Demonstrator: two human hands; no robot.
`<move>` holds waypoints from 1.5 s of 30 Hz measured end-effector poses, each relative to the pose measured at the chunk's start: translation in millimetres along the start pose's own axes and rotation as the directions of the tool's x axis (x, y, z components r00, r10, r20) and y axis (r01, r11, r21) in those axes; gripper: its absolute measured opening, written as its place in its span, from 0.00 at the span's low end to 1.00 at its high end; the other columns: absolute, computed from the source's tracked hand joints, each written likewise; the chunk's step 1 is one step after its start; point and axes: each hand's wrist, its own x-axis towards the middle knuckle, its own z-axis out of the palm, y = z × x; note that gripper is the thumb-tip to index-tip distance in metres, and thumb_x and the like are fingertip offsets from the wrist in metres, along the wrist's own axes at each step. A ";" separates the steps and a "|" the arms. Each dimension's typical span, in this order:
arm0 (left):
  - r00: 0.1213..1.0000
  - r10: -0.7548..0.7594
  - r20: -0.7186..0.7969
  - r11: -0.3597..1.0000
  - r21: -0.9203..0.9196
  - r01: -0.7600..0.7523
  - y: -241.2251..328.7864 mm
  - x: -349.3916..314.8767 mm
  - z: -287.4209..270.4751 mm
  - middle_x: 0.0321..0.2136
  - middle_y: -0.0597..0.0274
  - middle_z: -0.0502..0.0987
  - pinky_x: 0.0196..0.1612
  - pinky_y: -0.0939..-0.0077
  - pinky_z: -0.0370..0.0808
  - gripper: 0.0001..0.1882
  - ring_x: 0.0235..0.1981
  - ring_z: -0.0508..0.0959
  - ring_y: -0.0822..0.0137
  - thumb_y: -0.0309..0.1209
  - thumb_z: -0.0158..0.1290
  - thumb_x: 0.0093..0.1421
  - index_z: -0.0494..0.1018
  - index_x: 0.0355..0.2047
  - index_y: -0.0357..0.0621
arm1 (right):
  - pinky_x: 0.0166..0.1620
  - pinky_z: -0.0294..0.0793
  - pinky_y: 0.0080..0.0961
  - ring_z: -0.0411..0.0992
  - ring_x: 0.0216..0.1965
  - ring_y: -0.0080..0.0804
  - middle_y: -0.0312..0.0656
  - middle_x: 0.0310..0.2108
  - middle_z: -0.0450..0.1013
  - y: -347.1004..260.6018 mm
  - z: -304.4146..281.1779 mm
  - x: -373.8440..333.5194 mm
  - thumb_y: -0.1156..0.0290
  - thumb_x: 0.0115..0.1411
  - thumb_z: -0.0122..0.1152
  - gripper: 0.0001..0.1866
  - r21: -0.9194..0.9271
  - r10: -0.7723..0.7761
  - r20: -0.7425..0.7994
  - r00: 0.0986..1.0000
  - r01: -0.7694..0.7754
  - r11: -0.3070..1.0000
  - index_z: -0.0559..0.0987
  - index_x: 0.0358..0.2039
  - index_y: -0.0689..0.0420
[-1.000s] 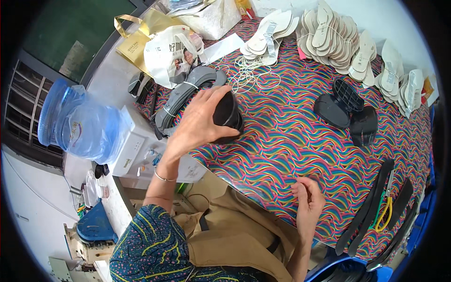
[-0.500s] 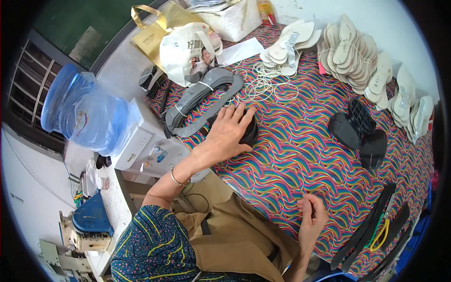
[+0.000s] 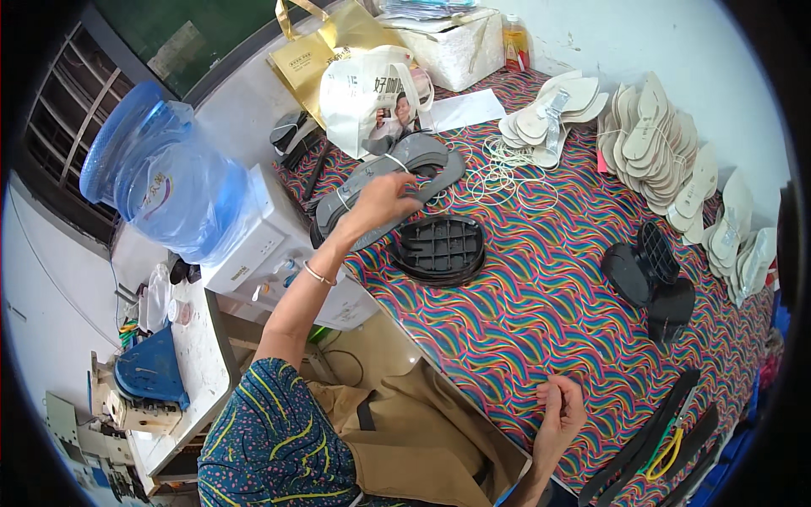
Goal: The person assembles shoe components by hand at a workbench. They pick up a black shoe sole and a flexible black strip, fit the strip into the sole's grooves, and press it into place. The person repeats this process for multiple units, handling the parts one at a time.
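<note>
My left hand (image 3: 382, 207) is over the bundle of grey curved shoe pieces (image 3: 338, 198), which is tied with white bands. Its fingers and thumb close about the strip of a loose grey U-shaped piece (image 3: 448, 176) lying against that bundle; the fingertips are partly hidden. Just to the right of this hand sits a small stack of black soles (image 3: 441, 245), the top one showing a gridded face. My right hand (image 3: 561, 412) rests by the table's front edge with curled fingers and thumb drawn in, nothing visible in it.
Black sole pieces (image 3: 639, 275) lie on the patterned tabletop (image 3: 524, 313) at right, with bundled white insoles (image 3: 646, 144) behind. Yellow-handled scissors (image 3: 667, 455) and black strips (image 3: 646, 439) are front right. White elastic bands (image 3: 507, 177), bags (image 3: 363, 106) and a water dispenser (image 3: 279, 245) stand farther left.
My left hand has lifted off the black soles and moved away to the grey pieces, uncovering the gridded top sole. The view has shifted slightly. My right hand stays curled in place.
</note>
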 end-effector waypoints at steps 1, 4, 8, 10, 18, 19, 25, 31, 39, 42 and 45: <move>1.000 0.028 0.015 0.997 0.066 -0.029 -3.0 -1.7 7.9 0.32 0.50 0.81 0.38 0.68 0.75 0.20 0.34 0.81 0.59 0.33 0.64 0.52 0.78 0.45 0.37 | 0.33 0.74 0.18 0.75 0.29 0.22 0.41 0.28 0.78 -0.5 -0.2 0.5 0.78 0.65 0.53 0.07 -0.001 -0.007 0.000 1.000 0.007 1.000 0.78 0.39 0.65; 0.994 0.106 -0.029 0.989 0.106 -0.103 -37.5 2.2 27.8 0.36 0.47 0.79 0.44 0.66 0.74 0.23 0.39 0.80 0.55 0.34 0.63 0.52 0.77 0.48 0.39 | 0.33 0.74 0.18 0.75 0.29 0.22 0.41 0.28 0.77 -0.6 -0.3 1.2 0.78 0.65 0.52 0.07 -0.003 -0.027 0.014 1.000 0.027 1.000 0.78 0.39 0.65; 0.994 -0.089 0.067 0.921 -0.373 0.107 -49.8 12.7 26.2 0.37 0.47 0.80 0.46 0.70 0.73 0.19 0.39 0.80 0.60 0.28 0.61 0.51 0.77 0.43 0.31 | 0.33 0.74 0.18 0.75 0.29 0.22 0.41 0.28 0.77 5.2 -1.9 1.5 0.77 0.65 0.52 0.07 -0.008 -0.048 0.008 0.999 0.048 0.999 0.78 0.39 0.64; 0.990 -0.115 0.082 0.875 -0.463 0.140 -49.5 11.5 19.2 0.37 0.52 0.80 0.44 0.70 0.73 0.19 0.40 0.79 0.64 0.28 0.61 0.53 0.76 0.44 0.31 | 0.33 0.74 0.18 0.75 0.29 0.22 0.41 0.28 0.77 4.4 -2.0 1.5 0.77 0.65 0.52 0.07 -0.002 -0.046 0.003 0.999 0.046 0.999 0.78 0.39 0.64; 0.959 -0.141 -0.245 0.717 -0.693 -0.071 -1.5 -14.6 -30.1 0.25 0.59 0.77 0.26 0.77 0.70 0.16 0.21 0.75 0.71 0.16 0.57 0.51 0.66 0.41 0.33 | 0.32 0.73 0.17 0.74 0.28 0.21 0.40 0.27 0.77 3.2 0.9 0.6 0.78 0.65 0.53 0.06 0.010 -0.023 0.009 1.000 0.023 1.000 0.78 0.38 0.65; 0.944 -0.128 -0.305 0.753 -0.649 -0.108 9.4 -24.8 -43.9 0.25 0.59 0.76 0.25 0.77 0.70 0.17 0.21 0.75 0.71 0.16 0.56 0.52 0.66 0.41 0.33 | 0.32 0.73 0.17 0.74 0.28 0.21 0.40 0.27 0.77 2.5 2.7 0.6 0.78 0.64 0.53 0.06 0.024 -0.024 0.026 0.999 0.023 0.999 0.78 0.38 0.65; 0.952 -0.001 -0.305 0.892 -0.431 -0.137 96.6 -90.5 -82.3 0.34 0.55 0.77 0.25 0.78 0.72 0.20 0.23 0.77 0.72 0.15 0.52 0.56 0.66 0.50 0.32 | 0.33 0.72 0.17 0.74 0.30 0.21 0.40 0.29 0.78 -5.4 2.5 -2.4 0.78 0.63 0.54 0.07 0.039 -0.035 0.000 0.999 0.035 0.999 0.79 0.39 0.65; 0.850 0.244 0.468 0.439 -0.834 0.333 177.9 -137.8 -23.9 0.38 0.53 0.78 0.28 0.75 0.79 0.22 0.29 0.81 0.64 0.16 0.49 0.60 0.61 0.54 0.35 | 0.40 0.73 0.20 0.75 0.37 0.23 0.42 0.35 0.79 -29.6 -1.7 -10.6 0.78 0.63 0.55 0.08 0.186 -0.002 0.061 0.998 -0.009 0.983 0.79 0.40 0.66; 0.416 0.613 0.672 0.223 -0.653 0.724 264.6 -162.9 95.2 0.28 0.50 0.79 0.29 0.72 0.81 0.17 0.27 0.82 0.62 0.27 0.49 0.67 0.64 0.54 0.35 | 0.37 0.74 0.22 0.75 0.33 0.24 0.42 0.33 0.77 -31.9 -72.2 -36.3 0.81 0.60 0.58 0.06 -0.255 -0.315 -0.107 0.943 0.281 0.925 0.79 0.38 0.64; 0.350 0.639 0.685 0.238 -0.609 0.757 281.2 -164.6 108.0 0.30 0.50 0.79 0.28 0.72 0.80 0.16 0.28 0.82 0.62 0.26 0.48 0.67 0.67 0.53 0.33 | 0.36 0.73 0.23 0.75 0.31 0.26 0.42 0.31 0.76 -32.7 -125.2 -44.8 0.80 0.59 0.60 0.05 -0.604 -0.431 -0.245 0.869 0.210 0.768 0.79 0.37 0.63; 0.402 0.661 0.634 0.209 -0.670 0.713 294.6 -174.2 123.4 0.35 0.50 0.79 0.29 0.73 0.80 0.16 0.30 0.82 0.64 0.26 0.48 0.66 0.68 0.52 0.31 | 0.39 0.74 0.29 0.75 0.34 0.37 0.44 0.32 0.75 -24.6 -189.7 -38.5 0.77 0.58 0.61 0.08 -0.828 -0.471 -0.428 0.771 -0.126 0.546 0.79 0.39 0.63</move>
